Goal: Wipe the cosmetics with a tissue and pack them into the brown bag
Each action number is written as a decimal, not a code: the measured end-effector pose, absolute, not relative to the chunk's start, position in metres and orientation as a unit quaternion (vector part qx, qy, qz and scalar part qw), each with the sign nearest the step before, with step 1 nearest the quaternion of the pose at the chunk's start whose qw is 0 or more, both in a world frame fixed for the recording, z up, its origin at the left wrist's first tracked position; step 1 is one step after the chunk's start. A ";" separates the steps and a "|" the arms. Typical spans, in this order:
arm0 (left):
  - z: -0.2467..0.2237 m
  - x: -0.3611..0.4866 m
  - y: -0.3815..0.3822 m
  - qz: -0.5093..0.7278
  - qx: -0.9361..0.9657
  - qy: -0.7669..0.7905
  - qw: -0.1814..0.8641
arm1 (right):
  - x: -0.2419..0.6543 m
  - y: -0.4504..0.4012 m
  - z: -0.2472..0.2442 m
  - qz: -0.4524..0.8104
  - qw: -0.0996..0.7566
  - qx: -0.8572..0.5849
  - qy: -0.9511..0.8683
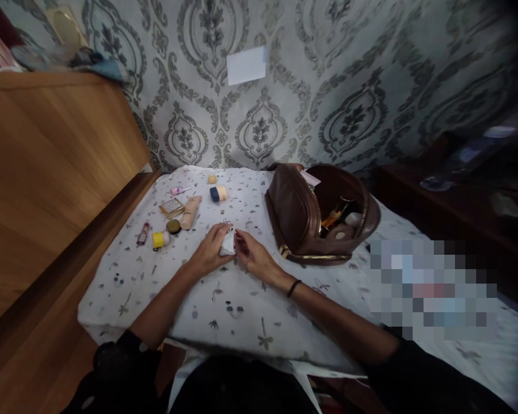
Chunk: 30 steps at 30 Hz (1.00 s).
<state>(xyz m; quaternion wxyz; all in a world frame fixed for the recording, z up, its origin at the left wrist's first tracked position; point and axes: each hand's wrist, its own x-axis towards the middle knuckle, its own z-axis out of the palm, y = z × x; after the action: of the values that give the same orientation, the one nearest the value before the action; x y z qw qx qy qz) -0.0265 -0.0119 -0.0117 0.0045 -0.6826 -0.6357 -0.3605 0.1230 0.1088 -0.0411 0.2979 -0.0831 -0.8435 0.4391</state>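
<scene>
Over the middle of the cloth, my left hand (209, 250) is closed around a small white object (228, 245) that looks like a small packet; its exact kind does not show. My right hand (255, 256) meets the object from the right, fingers bent and pinching at its edge. An open brown cosmetic bag (291, 210) stands to the right of my hands, with several items inside. To their left lie a beige tube (190, 213), a gold compact (172, 207), a round dark-lidded jar (173, 227) and a small yellow-capped bottle (159, 240).
Further back are a navy-and-beige container (218, 194), a small round beige item (212, 179) and a pink tube (178, 190). A lip gloss tube (143, 234) lies far left. A wooden cabinet (56, 155) borders the left; a plastic bottle (466, 158) is at right.
</scene>
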 end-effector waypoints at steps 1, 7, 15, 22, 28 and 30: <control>-0.012 -0.027 -0.012 -0.371 -0.679 -0.633 0.002 | 0.122 0.107 -0.039 0.437 0.304 -0.077 -0.843; -0.012 -0.031 -0.014 -0.402 -0.653 -0.640 -0.041 | 0.120 0.097 -0.037 0.469 0.303 -0.087 -0.825; -0.012 -0.034 -0.016 -0.407 -0.633 -0.653 -0.078 | 0.125 0.098 -0.036 0.474 0.285 -0.071 -0.830; -0.008 -0.032 -0.013 -0.413 -0.655 -0.629 -0.068 | 0.122 0.107 -0.045 0.454 0.304 -0.062 -0.835; -0.010 -0.028 -0.014 -0.397 -0.668 -0.629 -0.002 | 0.121 0.108 -0.045 0.440 0.308 -0.076 -0.840; -0.010 -0.026 -0.016 -0.377 -0.670 -0.639 0.025 | 0.121 0.107 -0.044 0.437 0.309 -0.078 -0.841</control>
<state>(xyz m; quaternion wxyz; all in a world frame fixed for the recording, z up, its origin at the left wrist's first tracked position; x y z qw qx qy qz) -0.0259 -0.0165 -0.0104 0.0254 -0.6700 -0.6388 -0.3774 0.1209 0.1074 -0.0442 0.3091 -0.0780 -0.8412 0.4367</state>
